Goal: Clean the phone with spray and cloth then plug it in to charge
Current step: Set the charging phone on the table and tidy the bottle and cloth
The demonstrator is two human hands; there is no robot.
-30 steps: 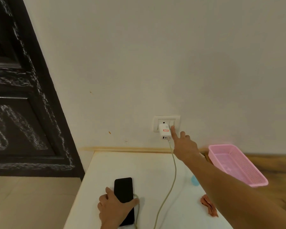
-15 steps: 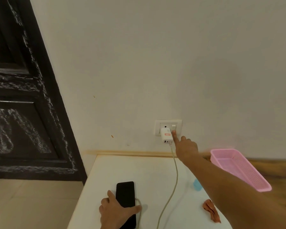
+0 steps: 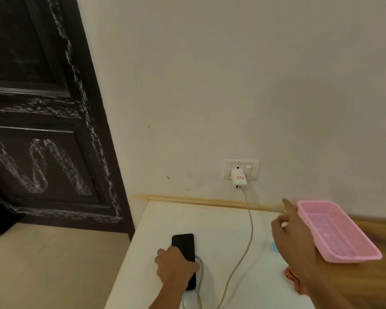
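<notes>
My left grip [image 3: 176, 262] is closed round the near half of the phone [image 3: 183, 243], fingers curled over its left edge and thumb on the right. The phone lies flat and face up on the worktop [image 3: 165, 219], close to the worktop's left edge. My right grip [image 3: 292, 241] holds nothing. It hangs blurred above the worktop with the forefinger out and the other fingers loosely bent, between the cable [image 3: 248, 233] and the pink basket [image 3: 310, 204].

The cable runs down from the charger [image 3: 239, 179] in the wall socket [image 3: 228, 172], then loops back towards the phone's near end. My left grip hides the join, so I cannot tell whether the plug is seated. A half-seated plug would mean no charge, and the dark screen gives me no sign either way. I cannot read the switch [image 3: 249, 169] beside the charger from here, and if it is off the result is the same.

The slack loop worries me most. If my right forearm catches it, the pull could loosen the charger or drag the phone towards that near edge. Letting go with the left while the cable is taut could do the same. The basket sits just beside my right grip, and a careless sweep could knock it. The orange cloth [image 3: 290, 274] lies partly hidden under that arm.
</notes>
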